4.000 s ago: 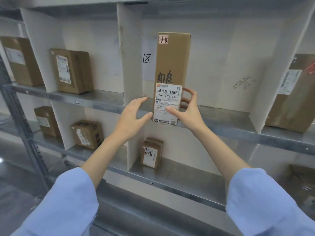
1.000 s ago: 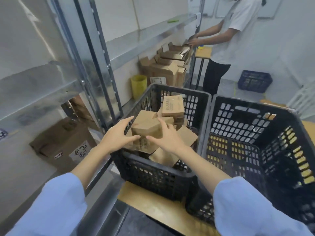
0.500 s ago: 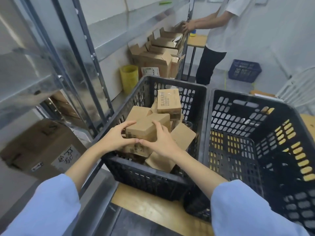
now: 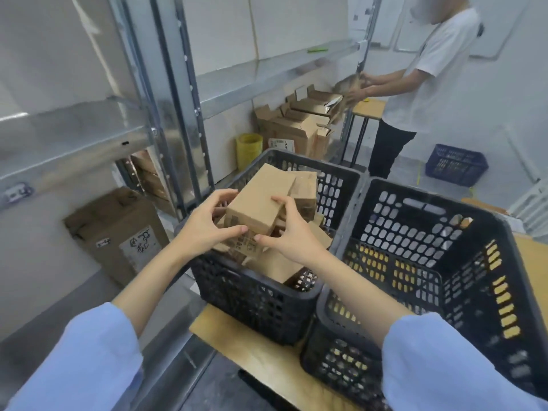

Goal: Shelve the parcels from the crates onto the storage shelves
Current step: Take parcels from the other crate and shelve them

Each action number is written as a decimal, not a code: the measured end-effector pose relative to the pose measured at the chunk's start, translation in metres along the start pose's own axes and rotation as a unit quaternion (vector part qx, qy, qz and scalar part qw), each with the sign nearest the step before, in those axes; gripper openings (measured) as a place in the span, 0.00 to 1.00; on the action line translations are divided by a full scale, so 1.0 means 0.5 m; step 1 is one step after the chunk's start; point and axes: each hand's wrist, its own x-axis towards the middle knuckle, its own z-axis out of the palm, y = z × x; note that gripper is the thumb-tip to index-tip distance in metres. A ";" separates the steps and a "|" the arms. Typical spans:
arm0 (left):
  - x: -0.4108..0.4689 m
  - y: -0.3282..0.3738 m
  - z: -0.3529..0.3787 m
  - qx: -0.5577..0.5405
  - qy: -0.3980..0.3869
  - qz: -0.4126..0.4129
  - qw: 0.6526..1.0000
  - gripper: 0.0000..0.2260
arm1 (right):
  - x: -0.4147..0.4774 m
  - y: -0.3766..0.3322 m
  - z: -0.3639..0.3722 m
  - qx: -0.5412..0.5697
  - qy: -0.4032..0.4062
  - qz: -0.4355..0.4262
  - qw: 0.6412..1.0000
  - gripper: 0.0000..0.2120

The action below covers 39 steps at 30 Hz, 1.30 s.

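Both hands are gripping one small brown parcel [image 4: 261, 200] just above the heap in the left crate [image 4: 252, 295]. The left hand [image 4: 204, 229] is curling its fingers round the parcel's left side, with the thumb pressing at the near lower corner. The right hand [image 4: 292, 235] is pinching the right side, one finger lying over the top face and the thumb at the near edge. Holding it from both sides is probably keeping the parcel level and making it easy to turn; no label is showing from here. The parcel is sitting higher than the crate's black rim, so it appears to be clearing the wall. Other parcels [image 4: 275, 265] are lying tilted beneath it.

The right crate [image 4: 341, 360] is touching the left one, closing off that side, and both are standing on a wooden tabletop [image 4: 252, 348]. The steel shelves [image 4: 74, 134] and an upright post [image 4: 172, 99] are standing just beside the left crate, so a swing leftward is likely calling for more lift first. A large box [image 4: 115, 229] is taking up room on the lower shelf. Another person [image 4: 415, 84] is working well apart at the far end.
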 end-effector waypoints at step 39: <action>-0.428 0.278 0.070 0.015 0.194 -0.088 0.977 0.41 | -0.298 -0.128 -0.055 0.098 -0.141 -0.165 0.971 0.43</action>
